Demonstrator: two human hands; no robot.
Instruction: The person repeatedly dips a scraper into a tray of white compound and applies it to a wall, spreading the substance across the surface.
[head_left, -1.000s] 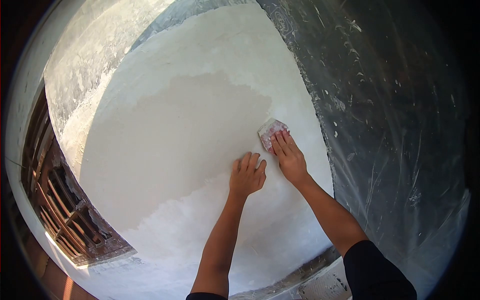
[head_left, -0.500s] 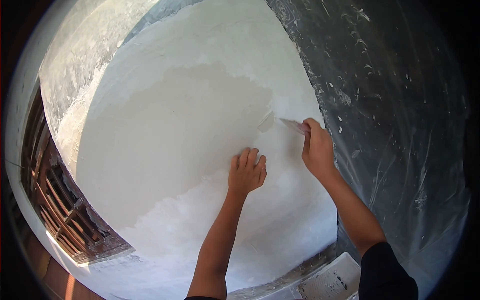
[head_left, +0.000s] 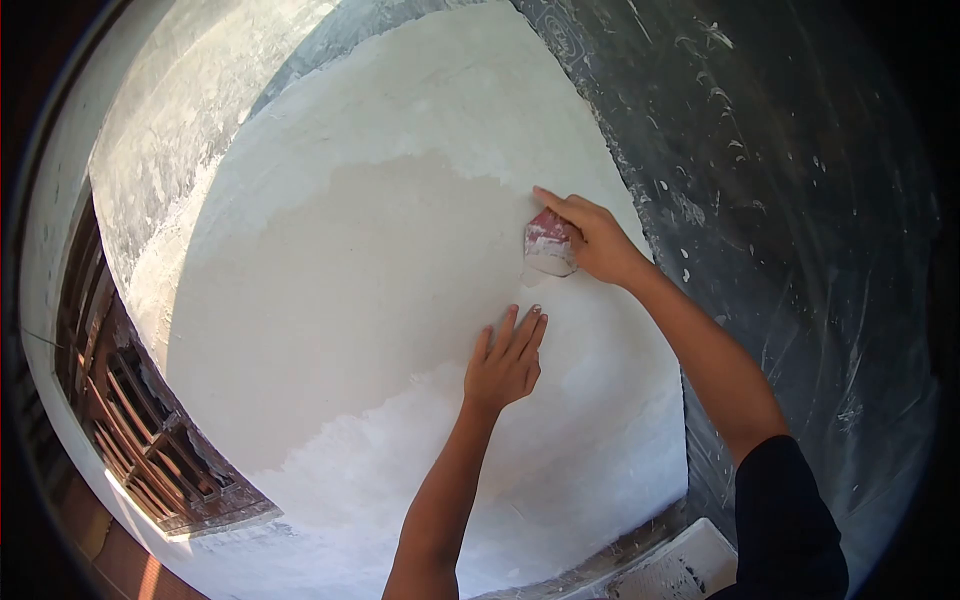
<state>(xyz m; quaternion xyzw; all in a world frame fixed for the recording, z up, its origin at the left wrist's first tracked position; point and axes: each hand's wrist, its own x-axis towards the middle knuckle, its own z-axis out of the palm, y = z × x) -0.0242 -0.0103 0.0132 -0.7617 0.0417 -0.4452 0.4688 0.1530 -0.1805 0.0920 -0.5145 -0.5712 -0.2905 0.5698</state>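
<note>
My right hand grips a red putty scraper whose blade is smeared with pale plaster. The blade lies against the whitish wall, at the right edge of a damp-looking beige patch. Below and left of the scraper is my left hand, its fingers spread on the wall and nothing in it. Part of the scraper is hidden behind the fingers of my right hand.
A dark grey, scuffed surface borders the wall on the right. At the lower left is a brown wooden lattice window. A pale tray with plaster remains stands at the bottom right.
My right hand has moved left and up, and the scraper has turned flat against the wall. The fingers of my left hand have straightened and spread. The view has shifted slightly.
</note>
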